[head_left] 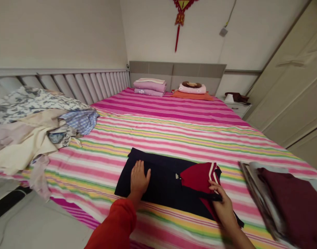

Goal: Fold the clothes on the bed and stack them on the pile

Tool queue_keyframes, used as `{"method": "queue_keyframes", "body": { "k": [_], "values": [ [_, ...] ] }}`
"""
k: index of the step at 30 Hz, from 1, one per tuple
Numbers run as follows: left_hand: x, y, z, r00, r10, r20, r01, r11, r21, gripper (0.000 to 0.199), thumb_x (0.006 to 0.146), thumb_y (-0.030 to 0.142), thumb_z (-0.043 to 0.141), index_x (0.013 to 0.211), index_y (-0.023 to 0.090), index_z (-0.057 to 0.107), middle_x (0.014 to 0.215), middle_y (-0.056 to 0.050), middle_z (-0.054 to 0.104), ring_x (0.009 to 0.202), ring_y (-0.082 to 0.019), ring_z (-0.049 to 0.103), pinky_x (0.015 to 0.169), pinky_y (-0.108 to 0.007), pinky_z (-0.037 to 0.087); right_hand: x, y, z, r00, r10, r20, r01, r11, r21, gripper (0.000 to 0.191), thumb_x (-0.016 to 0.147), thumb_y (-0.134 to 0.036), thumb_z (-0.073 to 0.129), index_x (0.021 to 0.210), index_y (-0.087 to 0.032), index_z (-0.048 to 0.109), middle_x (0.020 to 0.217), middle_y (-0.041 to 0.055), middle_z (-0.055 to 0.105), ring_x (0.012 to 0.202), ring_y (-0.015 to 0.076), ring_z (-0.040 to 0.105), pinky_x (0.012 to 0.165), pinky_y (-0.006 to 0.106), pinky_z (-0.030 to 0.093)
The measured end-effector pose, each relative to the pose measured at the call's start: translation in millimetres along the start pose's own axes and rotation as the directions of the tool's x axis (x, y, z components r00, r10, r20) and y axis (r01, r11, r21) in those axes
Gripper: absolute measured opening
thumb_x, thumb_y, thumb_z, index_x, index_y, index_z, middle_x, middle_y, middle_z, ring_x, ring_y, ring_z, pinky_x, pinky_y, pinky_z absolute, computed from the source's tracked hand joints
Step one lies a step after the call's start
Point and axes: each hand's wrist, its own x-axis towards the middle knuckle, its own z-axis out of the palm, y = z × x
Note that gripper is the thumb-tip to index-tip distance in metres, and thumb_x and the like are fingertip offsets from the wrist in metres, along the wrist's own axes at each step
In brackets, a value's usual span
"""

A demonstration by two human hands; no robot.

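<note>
A dark navy shirt (161, 183) with red parts lies partly folded on the striped bed in front of me. My left hand (140, 178) rests flat on its left half, fingers stretched out. At the right end, my right hand (223, 200) has its fingers closed on the shirt's edge, close to the red section (197, 177) with white stripes. A small pale tag shows near the middle of the cloth. Part of the shirt under the right hand is hidden.
Loose clothes (41, 124) are heaped on the left, by the bed rail (101, 84). Folded garments (290, 204) are stacked at the right. Folded bedding (150, 87) and a pink and orange pile (192, 91) lie by the headboard (158, 71). A wardrobe (290, 83) stands right.
</note>
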Motion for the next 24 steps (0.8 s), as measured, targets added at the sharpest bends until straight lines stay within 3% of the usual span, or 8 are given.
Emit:
{"method": "queue_keyframes", "body": {
  "k": [5,7,9,11,12,16,21,24],
  "values": [
    [6,-1,-6.6,0.978,-0.207,0.004,0.201,0.944,-0.262,0.068,0.09,0.043,0.05,0.148,0.012,0.033,0.142,-0.019,0.053,0.129,-0.031,0.052,0.106,-0.047,0.041,-5,14,15,0.986,-0.119,-0.115,0.103,0.986,-0.132,0.012,0.07,-0.026,0.058,0.081,-0.023,0.06,0.111,0.0112,0.068,0.106,0.0283,0.063,0.094,0.046,0.047],
    [17,-3,-10.9,0.929,-0.365,0.062,0.352,0.819,-0.453,0.078,0.087,0.046,0.056,0.152,0.019,0.023,0.141,-0.017,0.055,0.126,-0.029,0.055,0.104,-0.044,0.044,-5,15,18,0.979,-0.155,-0.13,0.133,0.977,-0.168,0.017,0.069,-0.024,0.057,0.086,-0.023,0.061,0.112,0.0112,0.068,0.106,0.0279,0.063,0.093,0.046,0.048],
    [34,-6,-14.7,0.852,-0.503,0.146,0.471,0.615,-0.632,0.083,0.085,0.046,0.061,0.153,0.023,0.021,0.137,-0.015,0.058,0.121,-0.025,0.06,0.1,-0.039,0.047,-5,14,18,0.978,-0.171,-0.118,0.149,0.973,-0.175,0.024,0.068,-0.022,0.057,0.092,-0.023,0.062,0.113,0.0112,0.067,0.107,0.0277,0.062,0.093,0.046,0.049],
    [53,-12,-18.1,0.801,-0.562,0.206,0.512,0.466,-0.721,0.073,0.086,0.045,0.06,0.149,0.022,0.032,0.13,-0.015,0.063,0.111,-0.022,0.065,0.093,-0.036,0.051,-5,12,17,0.981,-0.169,-0.099,0.151,0.974,-0.171,0.026,0.068,-0.021,0.058,0.093,-0.023,0.063,0.113,0.0115,0.067,0.108,0.0281,0.062,0.094,0.046,0.048],
    [62,-14,-19.8,0.793,-0.57,0.216,0.516,0.439,-0.735,0.064,0.087,0.044,0.058,0.144,0.021,0.042,0.126,-0.015,0.065,0.107,-0.021,0.067,0.09,-0.035,0.053,-6,11,17,0.982,-0.166,-0.094,0.149,0.974,-0.168,0.026,0.067,-0.021,0.059,0.093,-0.023,0.063,0.114,0.0118,0.066,0.108,0.0283,0.061,0.095,0.047,0.048],
    [73,-26,-30.8,0.805,-0.575,0.149,0.485,0.492,-0.723,0.043,0.086,0.041,0.055,0.12,0.016,0.065,0.114,-0.012,0.07,0.103,-0.02,0.067,0.09,-0.035,0.053,-7,9,17,0.979,-0.164,-0.119,0.142,0.975,-0.172,0.023,0.065,-0.02,0.056,0.088,-0.023,0.061,0.118,0.012,0.064,0.112,0.0288,0.059,0.097,0.047,0.046],
    [40,-37,-47.1,0.844,-0.535,0.042,0.446,0.656,-0.609,0.039,0.078,0.035,0.06,0.106,0.012,0.071,0.105,-0.014,0.07,0.106,-0.028,0.062,0.1,-0.047,0.046,-9,10,17,0.977,-0.169,-0.133,0.147,0.976,-0.163,0.021,0.066,-0.019,0.051,0.085,-0.023,0.058,0.121,0.0124,0.062,0.114,0.0277,0.058,0.098,0.046,0.044],
    [19,-35,-50.1,0.858,-0.513,0.006,0.45,0.746,-0.49,0.035,0.077,0.03,0.059,0.103,0.012,0.072,0.121,-0.019,0.063,0.12,-0.036,0.053,0.107,-0.057,0.036,-9,9,17,0.979,-0.154,-0.138,0.132,0.979,-0.156,0.014,0.068,-0.021,0.052,0.081,-0.023,0.056,0.12,0.012,0.062,0.113,0.0276,0.058,0.097,0.045,0.044]
  ]
}}
